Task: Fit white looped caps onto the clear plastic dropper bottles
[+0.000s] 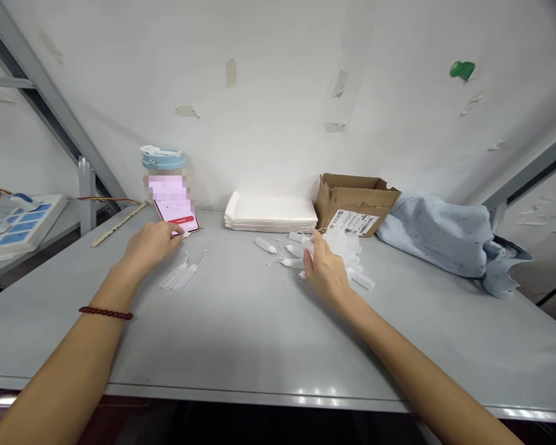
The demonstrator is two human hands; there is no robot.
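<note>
The left hand [154, 246], by the smartphone [172, 201], and right hand [327, 270], over plastic tubes [293, 263] seeming light, slippery and best pinched mid-barrel, are resting half-curled, any grip being unclear.

A person I watch reaches forward, bare forearms [76, 352] well apart, left hand [154, 244] palm down with fingers [172, 229] bent, right hand [328, 267] angled inward, thumb [308, 264] near forefinger [319, 243].
</note>
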